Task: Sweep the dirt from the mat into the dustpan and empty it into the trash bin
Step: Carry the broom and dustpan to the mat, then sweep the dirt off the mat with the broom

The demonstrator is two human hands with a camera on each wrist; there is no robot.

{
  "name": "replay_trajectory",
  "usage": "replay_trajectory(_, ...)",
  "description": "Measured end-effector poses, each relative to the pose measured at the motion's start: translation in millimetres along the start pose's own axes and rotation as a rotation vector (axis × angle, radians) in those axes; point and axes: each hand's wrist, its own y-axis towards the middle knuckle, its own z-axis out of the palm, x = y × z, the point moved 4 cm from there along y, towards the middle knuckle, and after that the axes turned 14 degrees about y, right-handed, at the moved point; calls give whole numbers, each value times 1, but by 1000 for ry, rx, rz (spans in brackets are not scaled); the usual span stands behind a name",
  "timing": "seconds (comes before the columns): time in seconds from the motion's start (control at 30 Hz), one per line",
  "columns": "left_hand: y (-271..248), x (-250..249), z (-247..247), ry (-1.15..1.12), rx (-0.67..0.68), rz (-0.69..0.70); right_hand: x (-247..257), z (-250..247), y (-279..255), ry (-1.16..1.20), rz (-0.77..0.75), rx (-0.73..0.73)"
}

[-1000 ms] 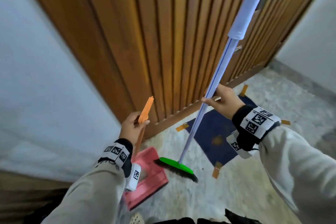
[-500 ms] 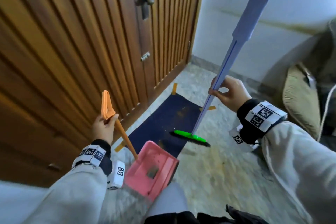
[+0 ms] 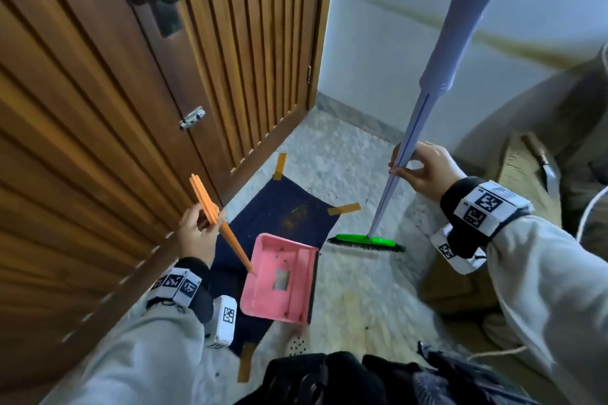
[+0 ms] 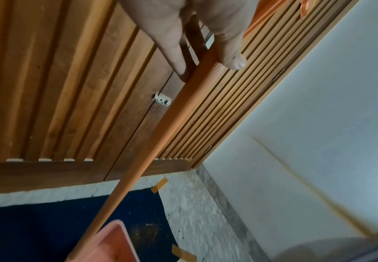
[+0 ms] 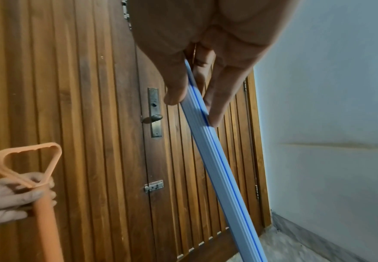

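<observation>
Our right hand (image 3: 427, 171) is curling round the broom (image 3: 394, 174); our left hand (image 3: 197, 233) is gripping the dustpan (image 3: 279, 279) handle. The dirt (image 3: 292, 217) is lying on the mat (image 3: 279, 207) between pan mouth and bristles, broom nearer.

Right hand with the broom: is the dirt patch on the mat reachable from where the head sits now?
Probably yes. The right hand grips the broom handle; its green broom head sits on the floor just off the blue mat. Nothing lies between it and the dirt patch; the pink dustpan sits nearer the person.
</observation>
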Motion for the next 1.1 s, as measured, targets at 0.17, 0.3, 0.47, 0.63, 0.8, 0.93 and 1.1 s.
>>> replay_trajectory(0.17,19,-20,30,11,-8,-80,-49,-16,57,21,-1,19)
replay_trajectory(0.3,24,-30,49,-23,-46,-196,-85,-9,121,53,-53,95)
replay_trajectory(0.47,11,-46,70,-30,-200,-392,-115,12,210,91,-146,239)
replay_trajectory(0.63,-7,-58,74,28,-458,-455,-117,29,268,147,-257,384)
replay_trajectory(0.8,-17,-78,89,-18,-614,-583,-138,54,290,181,-175,496)
replay_trajectory(0.93,-21,-80,108,-17,-642,-661,-187,102,278,24,125,753)
replay_trajectory(1.1,-30,-75,126,32,-689,-703,-217,140,241,155,245,783)
